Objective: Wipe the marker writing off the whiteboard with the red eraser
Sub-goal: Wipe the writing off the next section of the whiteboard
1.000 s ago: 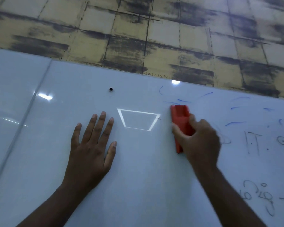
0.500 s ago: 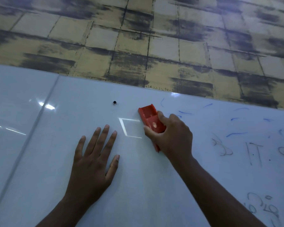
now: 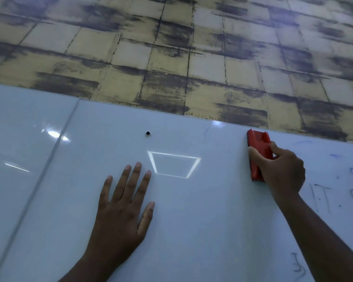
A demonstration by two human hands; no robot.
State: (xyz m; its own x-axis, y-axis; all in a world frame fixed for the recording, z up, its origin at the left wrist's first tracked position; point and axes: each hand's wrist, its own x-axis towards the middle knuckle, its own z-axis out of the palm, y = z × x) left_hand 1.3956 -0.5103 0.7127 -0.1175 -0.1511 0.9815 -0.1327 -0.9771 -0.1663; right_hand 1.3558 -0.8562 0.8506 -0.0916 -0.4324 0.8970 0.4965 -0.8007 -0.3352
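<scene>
Status: whiteboard (image 3: 192,231) is clean from its left side out to the red eraser (image 3: 258,151). One short blue tick (image 3: 206,132) is left near the board's top edge, left of the eraser. Everything right of the eraser is still to do: blue smudges (image 3: 334,156) near the top edge, grey lettering (image 3: 322,197) below them, more scrawl (image 3: 298,267) lower down by my forearm. Call it roughly half done, judging by the board in view.

Grip: my right hand (image 3: 281,169) is wrapped round the eraser's lower half, thumb on its left side, fingers over the top. Eraser is flat on the board, its upper end just under the top edge. My left hand (image 3: 122,208) lies flat on the board, fingers spread, well left of the eraser, holding nothing.
</scene>
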